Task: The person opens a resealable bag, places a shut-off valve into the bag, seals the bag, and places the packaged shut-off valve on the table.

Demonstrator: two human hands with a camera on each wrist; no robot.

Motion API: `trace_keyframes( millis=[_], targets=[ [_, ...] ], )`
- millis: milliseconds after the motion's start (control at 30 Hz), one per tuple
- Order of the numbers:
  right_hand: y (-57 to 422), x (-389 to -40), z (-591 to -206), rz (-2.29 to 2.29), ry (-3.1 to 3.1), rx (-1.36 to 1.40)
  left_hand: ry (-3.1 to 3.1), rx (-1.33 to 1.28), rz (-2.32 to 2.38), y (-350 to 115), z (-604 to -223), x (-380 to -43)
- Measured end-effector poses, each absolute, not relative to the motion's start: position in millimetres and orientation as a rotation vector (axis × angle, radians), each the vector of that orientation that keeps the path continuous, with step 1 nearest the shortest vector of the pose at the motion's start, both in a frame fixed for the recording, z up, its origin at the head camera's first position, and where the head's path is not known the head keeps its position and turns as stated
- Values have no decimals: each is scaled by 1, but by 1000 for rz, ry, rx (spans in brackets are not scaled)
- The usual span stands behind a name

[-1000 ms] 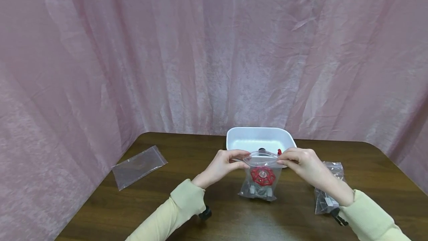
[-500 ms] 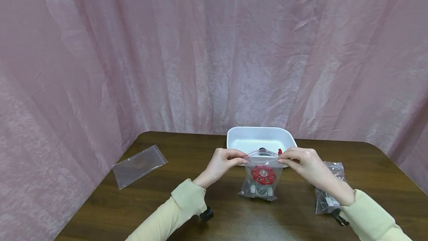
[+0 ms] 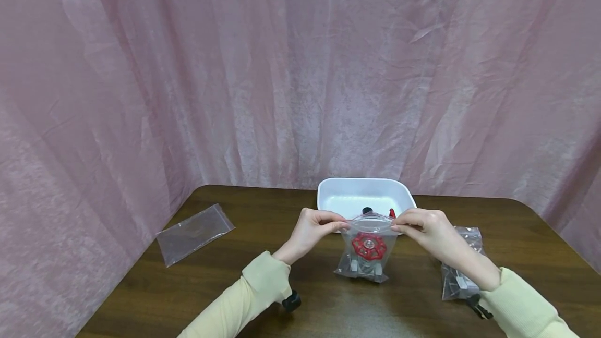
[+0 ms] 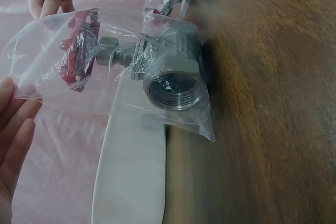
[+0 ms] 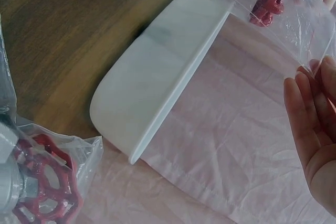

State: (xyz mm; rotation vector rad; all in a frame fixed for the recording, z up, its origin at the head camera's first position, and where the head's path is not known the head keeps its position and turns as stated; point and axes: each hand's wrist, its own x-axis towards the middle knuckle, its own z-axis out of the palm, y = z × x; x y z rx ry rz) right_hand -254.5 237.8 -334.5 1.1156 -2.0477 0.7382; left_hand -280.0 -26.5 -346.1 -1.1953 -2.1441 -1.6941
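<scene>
A clear zip bag (image 3: 349,260) stands upright on the table, with a metal gate valve (image 4: 168,66) inside it. The valve's red handwheel (image 3: 369,246) faces me in the head view; its threaded opening shows in the left wrist view. My left hand (image 3: 310,232) pinches the left end of the bag's mouth between thumb and fingers. At the opposite end, my right hand (image 3: 424,226) pinches the mouth in the same way. Between the two hands the bag's rim bows slightly apart.
Behind the bag stands a white plastic tub (image 3: 338,200) with a black and a red part showing in it. Another bagged valve (image 5: 42,182) lies by my right forearm. A flat clear bag (image 3: 194,234) lies at the left of the wooden table (image 3: 188,296). Pink curtain (image 3: 300,77) hangs behind.
Both hands keep their hold at the two ends of the bag's mouth. The rim's gap has narrowed a little since a second ago; the valve has stayed in place.
</scene>
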Motion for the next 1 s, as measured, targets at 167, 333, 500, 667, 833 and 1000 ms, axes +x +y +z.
trace_keyframes(
  millis=[167, 333, 500, 667, 833, 1000],
  targets=[
    [237, -252, -333, 794, -2094, 1099, -2071, -1256, -1653, -25, -355, -288],
    [238, -247, -331, 880, -2245, 1032, -2056, -1257, -1669, -24, -371, -301],
    [235, -247, -329, 880, -2337, 955, -2025, -1276, -1656, -24, -373, -303],
    [222, -248, -326, 816, -2399, 898, -2047, -1259, -1626, -24, -371, -301],
    [203, -250, -321, 718, -2466, 906, -2055, -1269, -1594, -24, -363, -295],
    [188, -256, -322, 649, -2442, 971, -2045, -1295, -1665, -25, -369, -301]
  ],
)
